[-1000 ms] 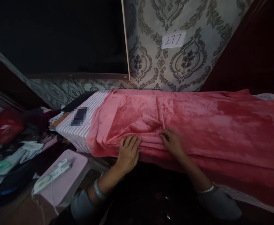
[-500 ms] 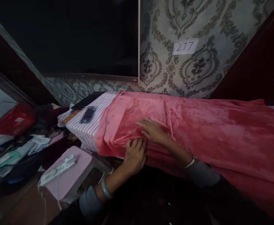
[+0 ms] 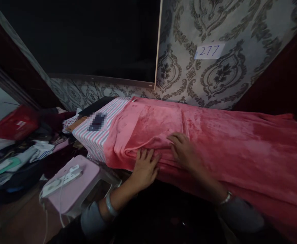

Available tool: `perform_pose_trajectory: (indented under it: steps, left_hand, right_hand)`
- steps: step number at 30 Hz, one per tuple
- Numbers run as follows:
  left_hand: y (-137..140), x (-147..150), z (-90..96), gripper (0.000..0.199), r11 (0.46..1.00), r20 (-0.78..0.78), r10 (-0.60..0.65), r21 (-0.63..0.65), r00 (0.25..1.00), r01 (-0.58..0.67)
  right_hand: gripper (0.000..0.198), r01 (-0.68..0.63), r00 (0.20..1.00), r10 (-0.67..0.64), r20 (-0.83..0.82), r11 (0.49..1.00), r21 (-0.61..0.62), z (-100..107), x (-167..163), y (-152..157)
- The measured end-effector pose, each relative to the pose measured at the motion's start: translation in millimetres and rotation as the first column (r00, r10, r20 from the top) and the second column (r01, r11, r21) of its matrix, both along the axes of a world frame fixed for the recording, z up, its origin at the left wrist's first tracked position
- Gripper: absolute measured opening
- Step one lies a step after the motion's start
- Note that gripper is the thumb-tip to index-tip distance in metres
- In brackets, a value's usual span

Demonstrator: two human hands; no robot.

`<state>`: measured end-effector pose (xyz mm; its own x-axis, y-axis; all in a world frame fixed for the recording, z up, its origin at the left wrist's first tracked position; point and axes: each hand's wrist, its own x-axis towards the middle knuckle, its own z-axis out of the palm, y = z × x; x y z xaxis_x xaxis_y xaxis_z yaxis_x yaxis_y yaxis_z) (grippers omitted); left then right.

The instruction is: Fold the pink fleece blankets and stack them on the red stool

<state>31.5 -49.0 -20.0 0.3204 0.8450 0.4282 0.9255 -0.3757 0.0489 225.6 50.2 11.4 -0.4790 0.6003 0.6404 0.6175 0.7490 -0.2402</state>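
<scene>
A pinkish-red plush blanket (image 3: 230,142) lies across a long surface, with a folded section at its left part. My left hand (image 3: 145,167) rests on the front edge of that fold, fingers spread and pressed on the cloth. Just to its right, my right hand (image 3: 185,150) touches the raised edge of the fold, its fingers bent and apart from the thumb. Its palm side is hidden. A loose flap of the cloth lifts between the two hands. Beneath the blanket's left end shows a striped cloth (image 3: 90,139).
A blurred dark object (image 3: 97,121) lies on the striped cloth. To the left, a pink stool (image 3: 87,173) carries a white power strip (image 3: 62,181) with cords. Heaped clothes (image 3: 34,154) and a red basket (image 3: 18,122) lie beyond. A large black screen (image 3: 100,37) hangs behind.
My right hand has moved right along the fold, and the cloth's front edge there now stands up in a loose flap. My left hand stays at the fold with its fingers more spread.
</scene>
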Motion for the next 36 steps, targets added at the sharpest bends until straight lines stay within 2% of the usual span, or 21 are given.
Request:
perform_pose_trajectory:
  steps: [3, 6, 8, 11, 13, 15, 17, 19, 20, 22, 24, 27, 30, 32, 34, 36]
  left_hand:
    - [-1.0, -10.9, 0.7, 0.054, 1.0, 0.014, 0.003, -0.025, 1.0, -0.003]
    - [1.1, -25.5, 0.8, 0.05, 0.996, -0.003, 0.088, -0.011, 0.996, -0.088]
    - [4.0, -36.3, 0.0, 0.046, 0.991, -0.025, 0.136, 0.017, 0.99, -0.136]
    - [6.0, -48.3, 0.1, 0.043, 0.989, -0.066, 0.141, 0.061, 0.988, -0.137]
    - [3.8, -49.6, 4.0, 0.041, 0.988, -0.073, 0.118, 0.114, 0.99, -0.109]
    - [1.0, -44.5, 13.5, 0.036, 0.98, -0.037, 0.044, 0.198, 0.998, -0.036]
    - [2.7, -33.9, 28.5, 0.031, 0.959, 0.015, -0.08, 0.275, 0.997, 0.072]
    - [14.8, -20.6, 46.5, 0.028, 0.949, 0.056, -0.164, 0.281, 0.985, 0.142]
    - [25.5, -13.9, 55.1, 0.028, 0.956, 0.072, -0.164, 0.256, 0.984, 0.141]
    - [54.8, -2.5, 68.8, 0.03, 0.985, 0.096, -0.089, 0.154, 0.991, 0.073]
    - [88.6, 5.4, 75.0, 0.035, 1.0, 0.124, 0.021, -0.012, 0.992, -0.02]
    - [128.8, 13.1, 70.6, 0.039, 0.964, 0.219, 0.106, -0.261, 0.97, -0.046]
    - [138.6, 21.8, 58.2, 0.046, 0.957, 0.286, 0.106, -0.29, 0.952, -0.02]
    - [125.2, 29.3, 50.2, 0.051, 0.977, 0.324, 0.037, -0.209, 0.945, 0.034]
    - [99.2, 36.8, 44.2, 0.054, 0.976, 0.328, -0.158, -0.094, 0.931, 0.199]
    - [67.9, 42.4, 40.1, 0.055, 0.908, 0.252, -0.401, -0.022, 0.881, 0.419]
  right_hand:
    - [0.029, 0.014, 0.998, -0.01, 0.062, 0.998, -0.065, -21.3, 30.2, -16.8]
    - [0.034, 0.061, 0.992, -0.047, 0.117, 0.991, -0.119, -43.5, 54.6, -27.6]
    - [0.039, 0.104, 0.987, -0.088, 0.132, 0.987, -0.12, -55.7, 64.6, -32.8]
    - [0.042, 0.189, 0.971, -0.173, 0.165, 0.978, -0.086, -64.3, 70.0, -40.3]
    - [0.043, 0.228, 0.959, -0.212, 0.188, 0.971, -0.073, -63.4, 68.8, -44.6]
    - [0.043, 0.249, 0.953, -0.232, 0.194, 0.966, -0.073, -60.0, 65.8, -47.9]
    - [0.043, 0.263, 0.952, -0.246, 0.184, 0.962, -0.076, -56.6, 62.6, -49.9]
    - [0.043, 0.271, 0.953, -0.255, 0.164, 0.959, -0.081, -54.7, 60.2, -51.1]
    - [0.043, 0.274, 0.954, -0.259, 0.153, 0.958, -0.083, -54.3, 59.5, -51.4]
    - [0.043, 0.277, 0.954, -0.265, 0.137, 0.958, -0.077, -54.4, 58.7, -51.9]
    - [0.041, 0.276, 0.955, -0.268, 0.127, 0.959, -0.055, -55.2, 58.6, -52.2]
    - [0.038, 0.281, 0.956, -0.279, 0.093, 0.959, -0.013, -57.1, 58.4, -52.8]
    - [0.036, 0.305, 0.952, -0.304, 0.034, 0.952, 0.001, -58.9, 57.7, -53.9]
    - [0.036, 0.31, 0.951, -0.311, -0.002, 0.95, -0.017, -59.1, 57.3, -54.5]
    - [0.036, 0.303, 0.952, -0.305, -0.034, 0.952, -0.044, -58.2, 57.3, -54.9]
    - [0.035, 0.289, 0.954, -0.293, -0.059, 0.955, -0.065, -56.8, 58.2, -54.6]
